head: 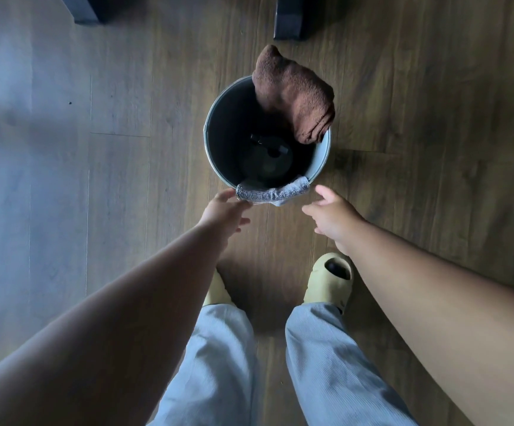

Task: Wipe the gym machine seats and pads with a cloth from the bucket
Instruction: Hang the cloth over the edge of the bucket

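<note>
Metal bucket [321, 155] on wood floor. Grey cloth [272, 192] draped over bucket's near rim, brown towel [295, 93] on far rim. Left hand [223, 210] touches grey cloth's end, right hand [332, 215] just beside; fingers loose, gripping nothing. Step: fetching cloth. Next: pinch, lift.

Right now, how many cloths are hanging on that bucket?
2. A brown cloth is draped over the far rim of the bucket, and a grey cloth hangs over the near rim, between the hands. The dark inside might hide more.
</note>
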{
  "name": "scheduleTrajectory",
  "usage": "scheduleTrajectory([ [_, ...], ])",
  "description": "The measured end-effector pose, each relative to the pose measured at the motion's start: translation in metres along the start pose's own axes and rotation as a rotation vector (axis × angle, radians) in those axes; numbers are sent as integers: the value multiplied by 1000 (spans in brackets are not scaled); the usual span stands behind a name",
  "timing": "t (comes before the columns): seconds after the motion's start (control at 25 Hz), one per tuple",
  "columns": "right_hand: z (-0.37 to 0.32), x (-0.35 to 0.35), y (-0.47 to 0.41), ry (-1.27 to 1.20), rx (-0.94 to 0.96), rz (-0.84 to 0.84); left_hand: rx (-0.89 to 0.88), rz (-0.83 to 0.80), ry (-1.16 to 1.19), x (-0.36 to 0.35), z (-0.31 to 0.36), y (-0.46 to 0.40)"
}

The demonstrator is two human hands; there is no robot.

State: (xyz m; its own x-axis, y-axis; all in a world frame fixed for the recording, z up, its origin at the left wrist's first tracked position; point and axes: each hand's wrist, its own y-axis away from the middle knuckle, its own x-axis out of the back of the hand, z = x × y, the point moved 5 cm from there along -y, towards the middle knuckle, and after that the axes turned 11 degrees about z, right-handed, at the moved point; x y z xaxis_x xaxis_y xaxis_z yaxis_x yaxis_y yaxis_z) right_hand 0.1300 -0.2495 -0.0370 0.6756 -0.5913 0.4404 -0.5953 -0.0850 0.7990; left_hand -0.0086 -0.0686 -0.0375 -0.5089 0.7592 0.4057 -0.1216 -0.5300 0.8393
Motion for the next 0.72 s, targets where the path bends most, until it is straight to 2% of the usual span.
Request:
scheduleTrajectory([
  [0.12,-7,-10,-10,53,-66,-19,-41,71,-103,0,5,-6],
  [0.2,-10,-6,-9,55,-54,42,-29,139,-57,6,8,-1],
  [0.32,-16,2,-8,-66,-13,109,-54,152,91,13,18,6],
  [0.48,-21,-8,-13,-158,-30,56,-48,236,101,21,23,1],
  [0.6,-17,-17,-15,-198,-40,37,-73,311,16,22,20,-1],
  [0.72,-11,-18,-15,-202,19,80,-190,328,-254,22,26,1],
])
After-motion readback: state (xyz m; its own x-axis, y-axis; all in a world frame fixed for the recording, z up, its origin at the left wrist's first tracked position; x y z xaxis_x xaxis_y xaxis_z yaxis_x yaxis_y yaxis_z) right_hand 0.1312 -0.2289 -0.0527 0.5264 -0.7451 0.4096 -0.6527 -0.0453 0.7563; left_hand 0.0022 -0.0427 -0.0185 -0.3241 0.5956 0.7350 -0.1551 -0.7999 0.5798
